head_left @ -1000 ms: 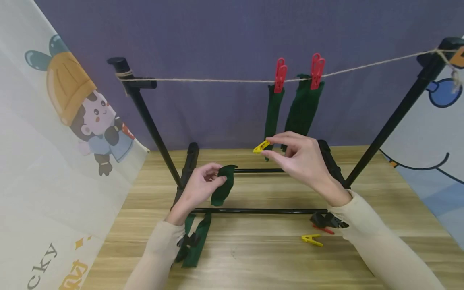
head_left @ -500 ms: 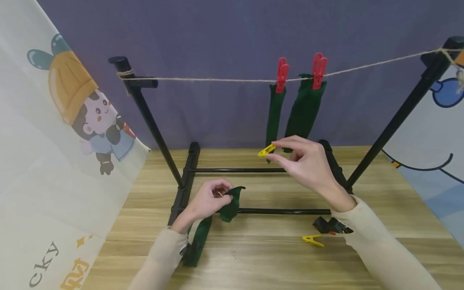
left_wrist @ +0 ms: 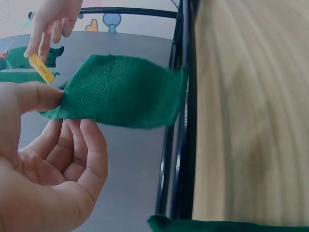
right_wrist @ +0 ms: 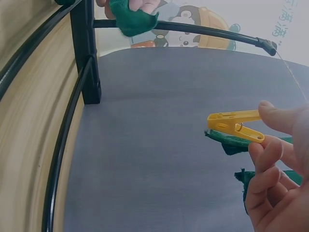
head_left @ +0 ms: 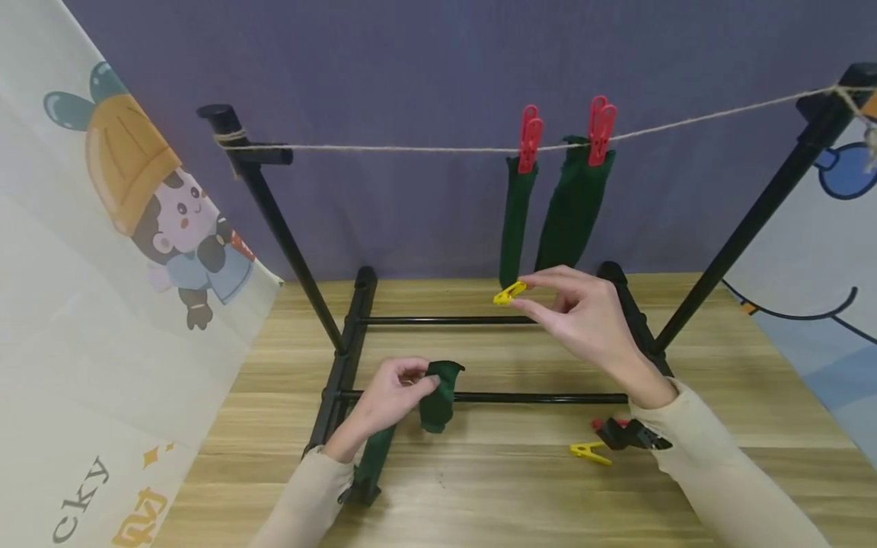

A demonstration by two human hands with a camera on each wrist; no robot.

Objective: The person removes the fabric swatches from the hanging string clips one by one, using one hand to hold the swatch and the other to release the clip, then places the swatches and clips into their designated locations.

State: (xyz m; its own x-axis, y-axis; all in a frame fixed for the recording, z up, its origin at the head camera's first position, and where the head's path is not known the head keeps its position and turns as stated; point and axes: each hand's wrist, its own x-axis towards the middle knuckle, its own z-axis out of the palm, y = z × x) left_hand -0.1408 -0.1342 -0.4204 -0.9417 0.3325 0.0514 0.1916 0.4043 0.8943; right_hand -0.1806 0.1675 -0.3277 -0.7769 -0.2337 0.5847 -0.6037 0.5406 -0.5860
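Observation:
My left hand (head_left: 397, 392) pinches a small green cloth (head_left: 437, 403) by its upper edge, between thumb and fingers; the rest hangs down in front of the lower black bar. In the left wrist view the cloth (left_wrist: 125, 92) spreads out from the fingertips. Higher and to the right, my right hand (head_left: 582, 316) holds a yellow clothespin (head_left: 510, 293) by its handle ends. Seen from the right wrist, the clothespin (right_wrist: 235, 124) sits between thumb and fingers. Behind it, a narrow green cloth (head_left: 517, 221) and a wider green cloth (head_left: 575, 205) hang from the string (head_left: 384, 148).
Two red clothespins (head_left: 530, 139) grip the hanging cloths. A black frame (head_left: 281, 236) carries the string. Another yellow clothespin (head_left: 591, 454) lies on the wooden table (head_left: 493, 495), with a red one (head_left: 617, 423) partly hidden by the right wrist camera. A green strip (head_left: 375, 460) lies near the left wrist.
My left hand has come down and slightly right with the green cloth. The right hand, still pinching the yellow clothespin, has shifted a little down and right.

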